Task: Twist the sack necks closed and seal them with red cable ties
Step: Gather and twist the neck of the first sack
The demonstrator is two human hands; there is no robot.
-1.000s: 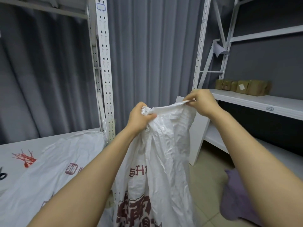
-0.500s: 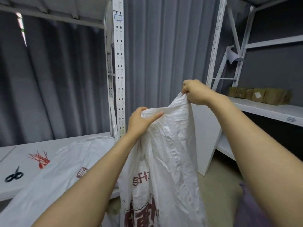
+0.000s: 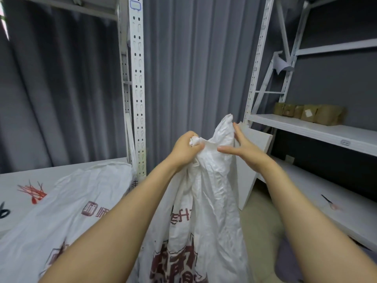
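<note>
A white woven sack [image 3: 206, 201] with dark red print hangs upright in front of me. My left hand [image 3: 186, 149] grips a bunched fold of its neck. My right hand [image 3: 239, 146] has its fingers straight and spread against the right side of the neck, where a loose corner of fabric sticks up. A second white sack [image 3: 67, 209] lies flat on the white table [image 3: 12, 180] at the left. A small heap of red cable ties [image 3: 32, 192] lies on that table near its left edge.
Black scissors [image 3: 4, 211] lie at the table's left edge. A white perforated shelf post [image 3: 137, 88] stands just left of my hands. White shelving [image 3: 318, 131] with brown parcels [image 3: 310, 113] lines the right wall. A white board [image 3: 253, 160] leans behind the sack.
My right hand let go of the raised sack edge, came down and opened against the neck. My left hand closed tighter on the gathered fabric. The mouth is now bunched narrower.
</note>
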